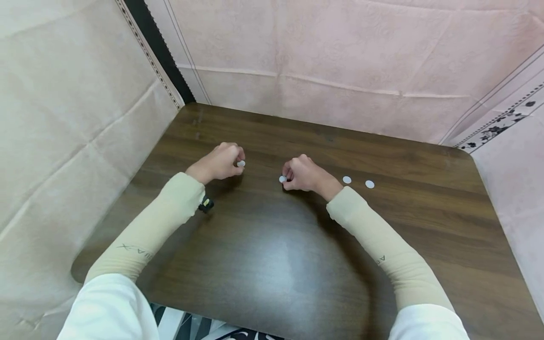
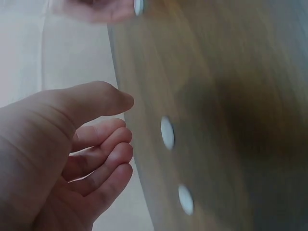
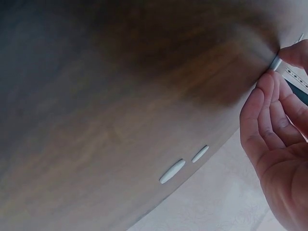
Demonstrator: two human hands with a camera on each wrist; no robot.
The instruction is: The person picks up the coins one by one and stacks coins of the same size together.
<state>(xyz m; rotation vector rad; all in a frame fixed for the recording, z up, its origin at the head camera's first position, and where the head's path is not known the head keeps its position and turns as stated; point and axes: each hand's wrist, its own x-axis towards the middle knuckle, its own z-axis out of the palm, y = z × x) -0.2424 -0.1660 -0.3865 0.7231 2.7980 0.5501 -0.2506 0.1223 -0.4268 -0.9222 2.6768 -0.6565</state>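
Note:
In the head view, my left hand [image 1: 221, 161] is over the left half of the table beside a small round white disc [image 1: 241, 164]. Its thumb and fingers stand apart with nothing between them in the left wrist view, where that disc [image 2: 167, 132] lies just past the fingertips. A second disc [image 2: 186, 199] lies nearby, hidden behind the hand from above. My right hand [image 1: 303, 174] pinches another white disc [image 1: 282, 179] between thumb and fingertips, low over the table; the right wrist view shows this disc [image 3: 275, 62] edge-on.
Right of the right hand, two more white discs lie on the brown wooden table [image 1: 272, 264], one nearer [image 1: 347, 179] and one farther [image 1: 369, 184]. Pale cloth [image 1: 297, 61] hangs behind the table and along its sides. A small black device [image 1: 206, 204] sits under the left wrist.

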